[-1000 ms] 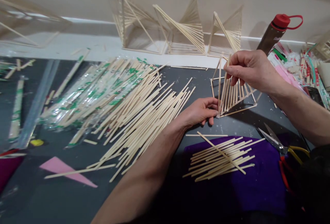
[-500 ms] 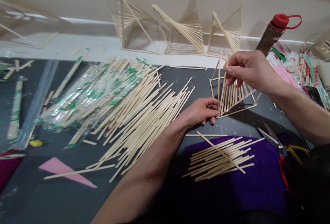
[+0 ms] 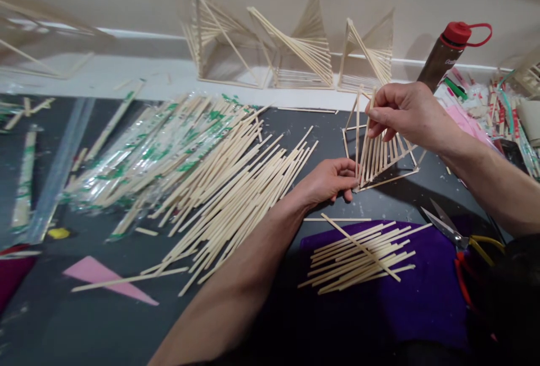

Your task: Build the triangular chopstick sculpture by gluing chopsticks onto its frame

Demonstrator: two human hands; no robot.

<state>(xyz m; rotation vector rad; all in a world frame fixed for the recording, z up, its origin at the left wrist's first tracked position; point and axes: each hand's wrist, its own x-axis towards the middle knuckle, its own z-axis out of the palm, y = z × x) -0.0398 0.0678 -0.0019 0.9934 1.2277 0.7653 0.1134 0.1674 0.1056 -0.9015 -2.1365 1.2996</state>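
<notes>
A small frame of wooden sticks stands on the dark table at right of centre, with a row of slanting sticks across it. My right hand pinches the upper end of a wooden stick at the near side of that row. Down at the frame's lower left corner, my left hand has its fingers closed on the base of the sticks; its fingertips are partly hidden. Beside my left forearm lies a big pile of loose sticks. A smaller stack of sticks rests on purple cloth.
Scissors lie open at the right. A dark bottle with a red cap stands behind my right hand. Finished-looking stick frames line the wall. Plastic-wrapped chopsticks and pink paper lie on the left.
Hardly anything differs. Both hands keep their places on the stick frame, and the whole view has shifted by only a few pixels.
</notes>
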